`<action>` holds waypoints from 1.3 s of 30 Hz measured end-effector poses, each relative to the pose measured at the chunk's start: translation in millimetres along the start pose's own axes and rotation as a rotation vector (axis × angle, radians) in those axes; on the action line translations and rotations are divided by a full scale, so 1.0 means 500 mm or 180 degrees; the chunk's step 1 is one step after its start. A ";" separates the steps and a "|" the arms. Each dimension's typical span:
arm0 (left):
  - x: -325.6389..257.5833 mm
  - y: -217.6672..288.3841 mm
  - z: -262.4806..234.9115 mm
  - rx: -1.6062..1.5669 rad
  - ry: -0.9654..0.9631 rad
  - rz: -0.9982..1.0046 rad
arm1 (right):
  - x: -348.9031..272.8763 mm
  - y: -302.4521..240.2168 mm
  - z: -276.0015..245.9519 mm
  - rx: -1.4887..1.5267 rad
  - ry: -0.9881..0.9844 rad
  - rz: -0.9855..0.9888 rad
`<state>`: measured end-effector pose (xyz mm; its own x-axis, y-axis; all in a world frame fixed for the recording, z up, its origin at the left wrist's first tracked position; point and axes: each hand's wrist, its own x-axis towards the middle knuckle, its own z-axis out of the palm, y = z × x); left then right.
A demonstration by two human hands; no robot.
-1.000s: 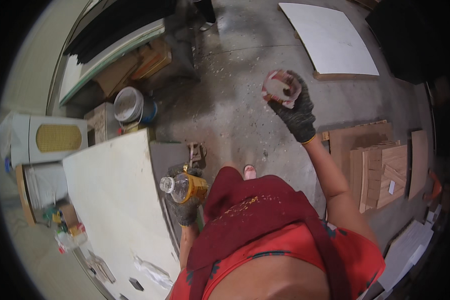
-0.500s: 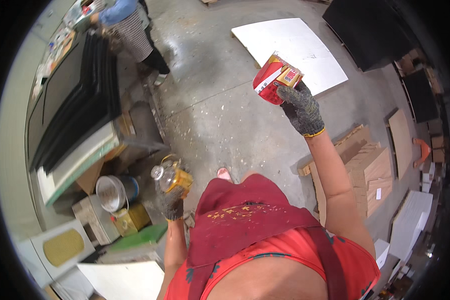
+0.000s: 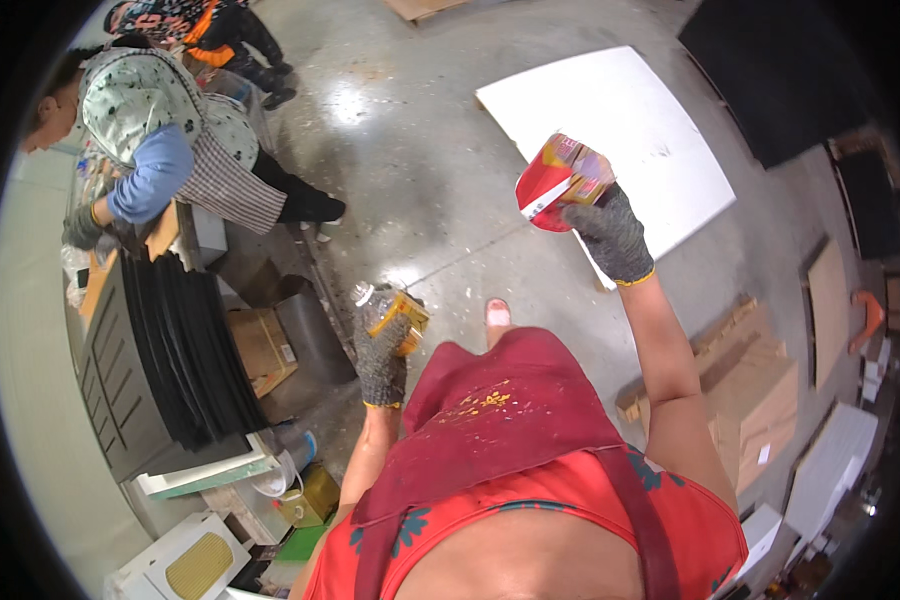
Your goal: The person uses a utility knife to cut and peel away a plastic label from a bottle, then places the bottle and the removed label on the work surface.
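Note:
My left hand (image 3: 380, 355), in a dark knit glove with a yellow cuff edge, is closed round a clear plastic bottle (image 3: 410, 318) with a yellow-orange lower part. It is held out at the left, in front of my dark red apron (image 3: 490, 430). Farther off to the right, my gloved right hand (image 3: 618, 238) grips a red-and-gold printed package (image 3: 547, 188) with a rounded red side. The fingers under the package are partly hidden. Both things are held above the grey floor (image 3: 440, 180), apart from each other.
A co-worker (image 3: 220, 150) leans over a bench at the left, beside a stack of black panels (image 3: 185, 350). Another person (image 3: 240, 40) is beyond. A white sheet (image 3: 660, 150) lies ahead; flat cardboard-coloured boards (image 3: 760, 400) are at the right. A bucket (image 3: 295, 450) stands lower left.
The view has moved forward along the black panels, and more of the co-worker shows. My left hand with the bottle is higher and farther right in view; the package is still in my right hand.

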<state>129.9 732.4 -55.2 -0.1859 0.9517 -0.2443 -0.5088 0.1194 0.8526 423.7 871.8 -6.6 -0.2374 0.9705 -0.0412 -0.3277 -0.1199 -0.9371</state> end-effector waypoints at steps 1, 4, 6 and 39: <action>0.039 0.008 -0.005 0.0081 0.0099 -0.0002 | 0.067 0.000 0.014 -0.0598 0.0083 -0.0457; 0.156 0.038 -0.018 0.0332 0.0544 -0.0007 | 0.265 -0.011 0.070 -0.2131 0.0145 -0.1577; 0.248 0.048 -0.024 0.0267 0.0786 0.0059 | 0.392 -0.024 0.094 -0.2762 -0.0016 -0.1995; 2.236 0.512 0.015 -0.2872 0.1356 0.0007 | 2.444 0.243 0.164 -0.0916 -0.0990 0.0615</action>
<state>-201.8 1829.3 -106.5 -0.3838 0.7497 -0.5391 -0.9234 -0.3100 0.2262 18.5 2026.1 -142.6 -0.5466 0.8220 -0.1598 0.0062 -0.1869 -0.9824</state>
